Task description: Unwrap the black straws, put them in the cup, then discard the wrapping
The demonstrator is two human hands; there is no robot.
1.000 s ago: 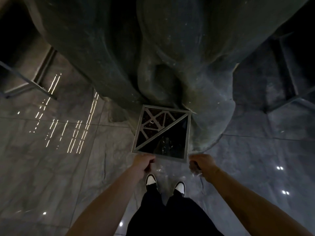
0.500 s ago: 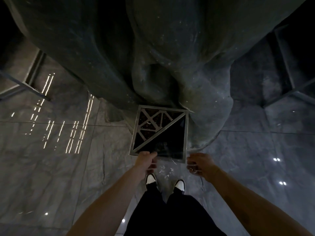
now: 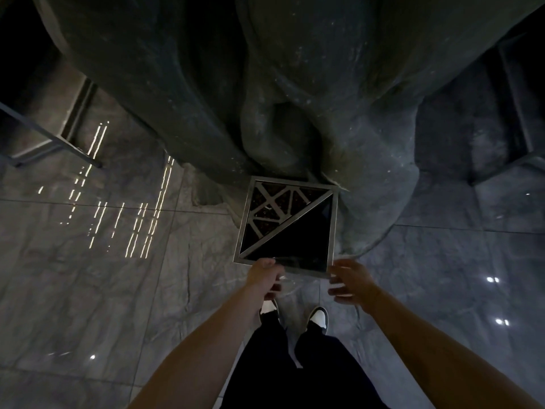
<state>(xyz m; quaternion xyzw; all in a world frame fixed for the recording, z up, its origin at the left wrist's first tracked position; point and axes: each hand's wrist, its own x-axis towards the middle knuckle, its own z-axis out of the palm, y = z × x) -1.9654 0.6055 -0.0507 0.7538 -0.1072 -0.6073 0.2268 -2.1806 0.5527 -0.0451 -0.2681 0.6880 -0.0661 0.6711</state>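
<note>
The left hand (image 3: 263,276) is curled, pinching a faint clear plastic wrapping (image 3: 282,278) at the near edge of the square steel-framed waste bin (image 3: 332,231). Its dark triangular opening (image 3: 298,246) lies directly ahead — just beyond the fingers. The right hand (image 3: 349,280) is spread, empty, beside the bin's near right corner. No straws or cup are visible.

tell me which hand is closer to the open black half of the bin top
Left. The left hand overlaps the bin top at its near edge; the right hand sits just off its near right corner, fingers spread.

Head camera looks steeply down, close above the bin (image 3: 287,225) and floor (image 3: 103,276).
</note>
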